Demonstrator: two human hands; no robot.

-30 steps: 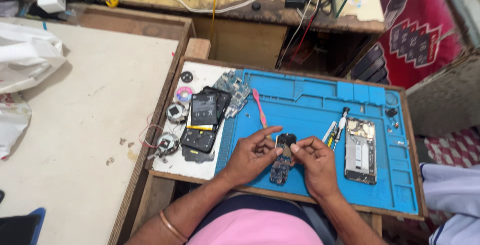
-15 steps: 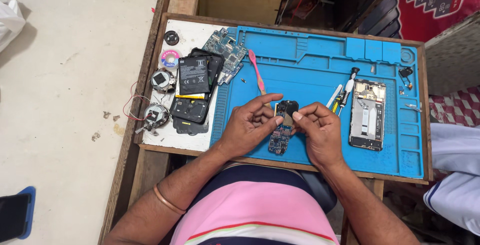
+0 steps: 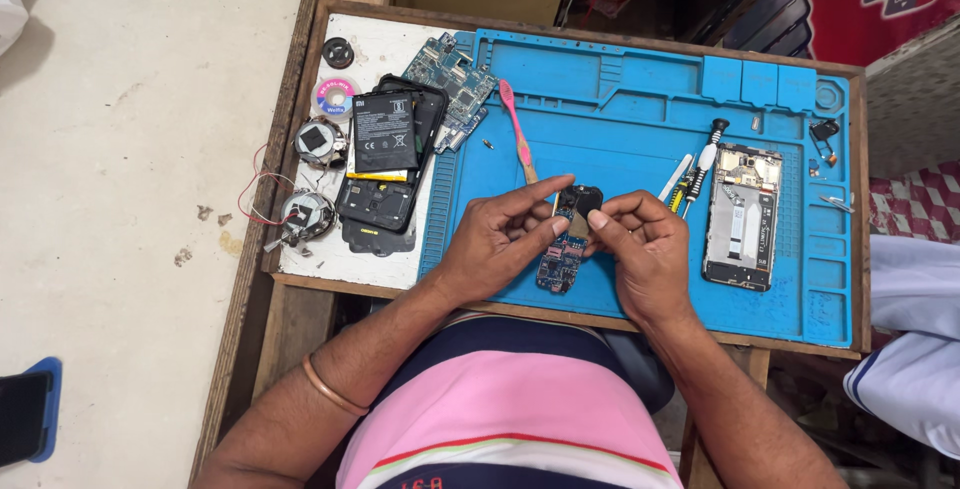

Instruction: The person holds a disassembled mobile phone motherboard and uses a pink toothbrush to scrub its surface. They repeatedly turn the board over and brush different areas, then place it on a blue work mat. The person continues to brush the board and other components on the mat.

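A small blue phone circuit board (image 3: pixel 563 261) with a dark end piece sits above the blue silicone work mat (image 3: pixel 620 99). My left hand (image 3: pixel 495 244) pinches its left edge with thumb and forefinger. From the other side my right hand (image 3: pixel 645 249) grips it, forefinger pressed on the top part. Both hands hover over the mat's near middle.
A pink toothbrush (image 3: pixel 518 139), a larger circuit board (image 3: pixel 455 79), a black battery on a phone body (image 3: pixel 385 154), a solder wick roll (image 3: pixel 333 97), a phone frame (image 3: pixel 742 217), a screwdriver and tweezers (image 3: pixel 692 174) lie around. A person's white sleeve (image 3: pixel 915 369) is at right.
The camera has tilted down and closer; the tray sits higher in view. My hands keep hold of the small board with only slight finger shifts.
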